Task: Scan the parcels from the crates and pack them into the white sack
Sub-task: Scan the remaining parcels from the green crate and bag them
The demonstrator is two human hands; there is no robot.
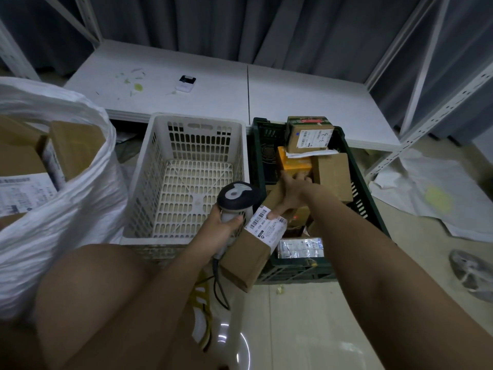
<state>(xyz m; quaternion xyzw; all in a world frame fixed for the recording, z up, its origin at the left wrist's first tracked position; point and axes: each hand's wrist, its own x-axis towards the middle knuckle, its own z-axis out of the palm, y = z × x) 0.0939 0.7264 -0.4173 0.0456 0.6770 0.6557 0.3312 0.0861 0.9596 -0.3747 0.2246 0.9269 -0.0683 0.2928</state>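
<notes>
Over green crate [306, 271], parcel [248, 252] and scanner [236, 200]

sm. white device [185, 83] on low shelf [293, 102], grey curtain [240, 22] behind

— What sort of place is this?

— A parcel sorting or storage room, by the look of it. White slotted-steel shelving uprights [440, 102] frame a low white shelf board [306, 97], with grey curtains [240, 25] hung behind.

— And the goods?

— A dark green crate [370, 206] holds brown cardboard parcels with barcode labels; a white perforated crate [186, 145] stands beside it on the tiled floor [306, 329]. A big white woven sack [66, 209] at the left holds more labelled boxes.

— Any equipment?

— A corded handheld barcode scanner [236, 196], and a small white device [185, 82] on the shelf (perhaps a label printer, too small to tell).
</notes>
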